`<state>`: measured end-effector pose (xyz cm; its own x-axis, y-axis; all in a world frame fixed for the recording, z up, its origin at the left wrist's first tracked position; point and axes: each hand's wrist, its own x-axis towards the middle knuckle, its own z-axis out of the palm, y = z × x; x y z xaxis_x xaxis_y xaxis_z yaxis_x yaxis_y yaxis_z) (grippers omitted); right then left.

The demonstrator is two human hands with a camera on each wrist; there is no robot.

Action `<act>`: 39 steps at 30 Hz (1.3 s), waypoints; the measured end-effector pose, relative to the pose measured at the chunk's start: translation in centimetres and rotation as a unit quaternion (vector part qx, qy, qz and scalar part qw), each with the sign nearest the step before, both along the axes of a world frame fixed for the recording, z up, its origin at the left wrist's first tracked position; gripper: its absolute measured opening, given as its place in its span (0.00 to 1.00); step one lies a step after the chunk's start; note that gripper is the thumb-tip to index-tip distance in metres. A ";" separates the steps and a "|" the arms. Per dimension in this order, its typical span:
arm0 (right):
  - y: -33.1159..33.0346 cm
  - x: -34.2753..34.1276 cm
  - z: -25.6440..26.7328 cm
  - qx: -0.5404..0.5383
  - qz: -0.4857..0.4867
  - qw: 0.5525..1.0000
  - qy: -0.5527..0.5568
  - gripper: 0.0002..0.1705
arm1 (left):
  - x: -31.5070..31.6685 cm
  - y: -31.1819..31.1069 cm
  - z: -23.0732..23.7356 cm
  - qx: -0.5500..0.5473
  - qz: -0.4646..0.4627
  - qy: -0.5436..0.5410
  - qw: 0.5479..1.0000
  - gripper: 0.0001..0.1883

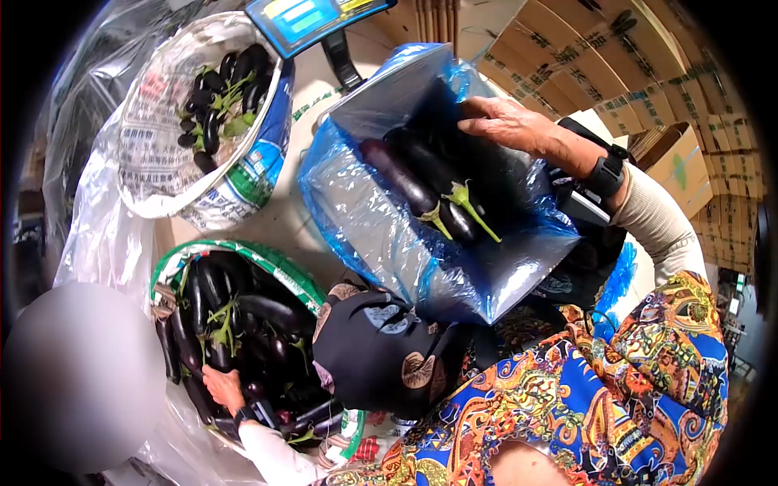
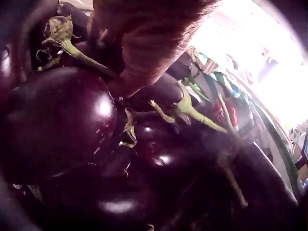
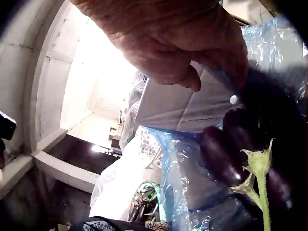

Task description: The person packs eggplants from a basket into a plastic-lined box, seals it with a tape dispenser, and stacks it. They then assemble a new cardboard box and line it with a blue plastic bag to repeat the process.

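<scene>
At far left in the head view, a white-rimmed basket (image 1: 174,207) holds small dark eggplants (image 1: 212,130) with printed paper around them. Below it, a green-rimmed basket (image 1: 279,274) is heaped with large glossy purple eggplants (image 1: 212,283). I have the left hand (image 1: 224,389) down among these, touching them; its fingertips are buried, so I cannot tell whether they are clamped on one. Top centre, a blue-framed display (image 1: 301,18) stands on a dark post. Right of centre, long eggplants (image 1: 403,176) with green stems lie inside a blue plastic liner (image 1: 369,231). I have the right hand (image 1: 515,128) over its far side, thumb apart from the fingers; shadow hides whether they grip anything. At far right, printed cardboard (image 1: 604,61) is stacked.
</scene>
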<state>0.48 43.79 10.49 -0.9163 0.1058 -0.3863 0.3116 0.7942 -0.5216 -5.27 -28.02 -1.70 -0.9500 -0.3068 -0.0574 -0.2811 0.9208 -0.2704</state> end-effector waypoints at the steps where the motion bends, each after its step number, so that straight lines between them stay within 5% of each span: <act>1: -0.1 0.0 0.5 -0.010 -0.019 1.000 -0.014 0.29 | 0.5 1.3 1.2 -0.012 -0.010 0.024 1.000 0.31; 5: 0.4 0.7 -1.3 -0.019 -0.031 0.997 0.064 0.28 | 1.6 -3.7 1.1 0.170 -0.044 0.215 0.961 0.37; 6: 0.7 0.6 -1.4 -0.024 -0.036 0.997 0.068 0.28 | 1.5 -4.4 1.1 0.155 0.025 0.251 0.955 0.42; 7: 1.0 0.5 -1.6 -0.031 -0.042 0.996 0.073 0.28 | 2.2 2.1 5.9 0.311 -0.004 0.293 0.904 0.33; 9: 1.4 0.3 -2.5 0.029 -0.037 0.993 0.104 0.31 | 2.7 8.9 12.0 0.536 0.008 0.211 0.817 0.26; 10: 1.8 0.1 -3.2 0.063 -0.029 0.991 0.113 0.33 | 2.1 10.4 13.4 0.532 -0.001 0.176 0.828 0.35; 13: 2.5 -0.7 -3.9 0.094 -0.001 0.993 0.069 0.38 | 1.8 22.4 18.4 0.649 -0.117 0.164 0.733 0.29; 15: 2.6 -1.1 -4.5 0.088 0.000 0.996 0.025 0.41 | -1.2 27.4 19.9 0.491 -0.368 0.104 0.782 0.30; 16: 2.6 -1.4 -4.6 0.086 -0.005 0.996 0.005 0.42 | -1.7 30.2 20.1 0.589 -0.378 0.042 0.713 0.31; 19: 3.9 -2.1 -6.1 0.057 -0.026 0.997 -0.039 0.46 | -3.8 38.7 19.6 0.570 -0.487 -0.078 0.657 0.37; 23: 3.5 -2.1 -6.4 0.020 -0.029 0.999 -0.024 0.45 | -5.5 47.7 15.0 0.468 -0.682 0.011 0.561 0.29; 24: 3.6 -2.4 -7.1 0.019 -0.019 0.999 -0.029 0.44 | -5.8 49.5 13.4 0.466 -0.693 0.020 0.549 0.29; 29: 3.9 -3.5 -11.3 -0.002 0.043 0.998 -0.053 0.36 | -5.0 52.9 5.0 0.291 -0.686 -0.046 0.665 0.31; 33: 1.9 -1.9 -7.1 -0.052 -0.019 0.997 -0.044 0.37 | -1.7 50.6 1.4 0.304 -0.716 -0.056 0.627 0.32; 35: 1.9 -1.0 -8.9 0.023 0.004 0.999 0.037 0.33 | 0.2 50.3 2.6 0.327 -0.669 -0.107 0.659 0.38; 37: 1.7 -1.6 -6.6 -0.053 0.006 0.995 -0.089 0.43 | 0.0 50.5 1.8 0.279 -0.699 -0.102 0.651 0.43; 39: 2.0 -1.5 -8.2 0.009 0.017 0.999 -0.032 0.44 | -0.9 51.1 1.0 0.262 -0.705 -0.130 0.646 0.47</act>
<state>-0.99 45.74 2.25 -0.8931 0.0823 -0.4422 0.3164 0.8137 -0.4877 -6.18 23.05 -0.73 -0.2020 0.9792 -0.0167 0.9290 0.1970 0.3132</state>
